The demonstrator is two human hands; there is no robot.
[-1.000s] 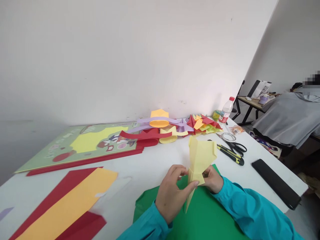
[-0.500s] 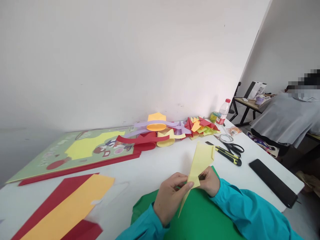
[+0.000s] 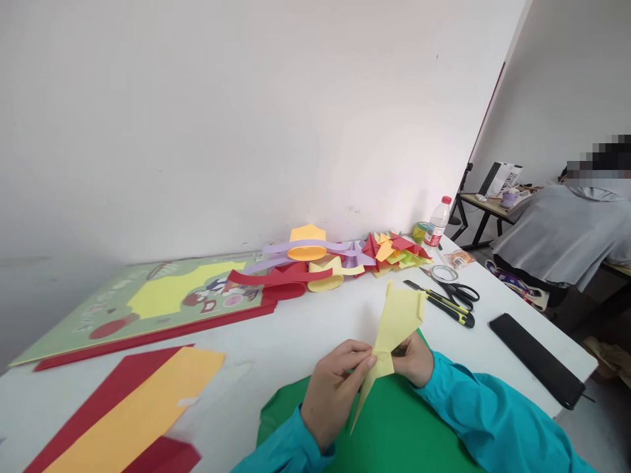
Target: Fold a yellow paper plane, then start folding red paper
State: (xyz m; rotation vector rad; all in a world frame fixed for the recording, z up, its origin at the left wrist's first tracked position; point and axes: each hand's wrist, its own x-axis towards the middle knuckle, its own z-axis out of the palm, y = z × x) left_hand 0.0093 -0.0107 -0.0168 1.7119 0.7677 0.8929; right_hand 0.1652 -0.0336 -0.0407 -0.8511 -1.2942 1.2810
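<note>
A folded pale yellow paper stands tilted between my hands, its wide part up and a narrow point hanging down. My left hand pinches its left edge near the middle between thumb and fingers. At the right edge, my right hand is closed on the paper; its fingertips are partly hidden behind it. Below both hands is a green sheet. Beyond the paper lie a utility knife and black scissors.
Several folded paper pieces line the wall. A green picture board lies left, behind red and orange paper sheets. Tape, a bottle and a long black object are on the right. Another person sits beyond.
The paper has turned so its lower point swings leftward, and its wide part looks narrower. My left hand has shifted slightly left and down its edge. The view has turned a little right.
</note>
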